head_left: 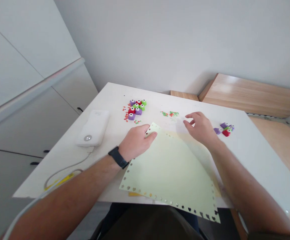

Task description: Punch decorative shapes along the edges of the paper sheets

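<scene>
A pale green paper sheet (171,168) with punched star and heart holes along its edges lies on the white table (250,150), overhanging the near edge. My left hand (136,141), with a dark watch on the wrist, pinches the sheet's far corner. My right hand (201,128) hovers just past the sheet's right edge, fingers loosely spread, holding nothing. A small group of purple and red paper punches (225,128) sits just right of that hand.
A cluster of purple, red and green punches (136,107) stands at the table's back left, with coloured paper bits (170,114) scattered nearby. A white power bank (93,128) with a cable lies on the left. A wooden bench top (255,95) is behind right.
</scene>
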Tool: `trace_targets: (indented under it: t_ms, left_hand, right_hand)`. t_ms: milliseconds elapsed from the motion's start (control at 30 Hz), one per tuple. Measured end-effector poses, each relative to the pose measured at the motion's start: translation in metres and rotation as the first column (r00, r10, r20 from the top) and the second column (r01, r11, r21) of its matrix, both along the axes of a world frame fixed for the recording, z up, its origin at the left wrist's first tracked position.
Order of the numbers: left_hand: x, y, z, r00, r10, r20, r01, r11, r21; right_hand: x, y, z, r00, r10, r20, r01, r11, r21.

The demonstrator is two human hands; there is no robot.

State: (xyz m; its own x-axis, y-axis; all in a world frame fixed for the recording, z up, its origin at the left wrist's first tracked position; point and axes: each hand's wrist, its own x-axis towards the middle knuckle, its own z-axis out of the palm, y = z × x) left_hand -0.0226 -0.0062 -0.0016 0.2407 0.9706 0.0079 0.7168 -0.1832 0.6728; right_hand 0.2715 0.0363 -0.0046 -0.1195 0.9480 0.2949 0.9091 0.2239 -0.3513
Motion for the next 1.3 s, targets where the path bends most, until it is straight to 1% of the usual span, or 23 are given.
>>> trace_targets:
  t_ms: [133,233,400,500,567,700,833,1133,1300]
  left_hand:
    - [0.001,0.0,-0.005,1.0,-0.003,-0.018,0.003,1.0,0.012]
    - [0.002,0.001,-0.007,0.999,-0.026,-0.021,0.027,0.999,0.023]
    - [0.003,0.001,-0.008,0.999,-0.032,-0.036,0.033,0.999,0.018]
    - [0.003,0.001,-0.01,0.999,-0.026,-0.043,0.027,0.999,0.021]
    - [0.004,0.001,-0.011,0.999,-0.026,-0.045,0.027,0.999,0.024]
    - [0.003,0.0,-0.011,0.998,-0.032,-0.055,0.033,0.999,0.029]
    - [0.003,-0.001,-0.01,0.997,-0.033,-0.067,0.036,0.999,0.032]
    - [0.003,-0.001,-0.01,0.997,-0.032,-0.068,0.035,0.999,0.039]
    - [0.002,-0.001,-0.01,0.997,-0.032,-0.077,0.034,0.999,0.036]
  right_hand:
    - [-0.047,0.009,0.017,0.982,0.189,0.024,-0.187,0.981,-0.05]
    - [-0.081,0.021,0.022,0.958,0.285,0.017,-0.281,0.953,-0.109]
    - [-0.129,0.043,0.017,0.932,0.361,0.026,-0.352,0.921,-0.166]
    - [-0.15,0.055,0.013,0.899,0.437,0.038,-0.423,0.886,-0.188]
    - [-0.16,0.062,0.011,0.893,0.447,0.055,-0.43,0.882,-0.192]
    - [-0.175,0.075,0.008,0.897,0.434,0.084,-0.412,0.89,-0.195]
    - [-0.183,0.083,0.001,0.9,0.429,0.073,-0.408,0.891,-0.2]
    - [-0.186,0.085,-0.006,0.924,0.374,0.076,-0.355,0.916,-0.185]
    - [-0.188,0.086,-0.007,0.914,0.398,0.075,-0.377,0.905,-0.196]
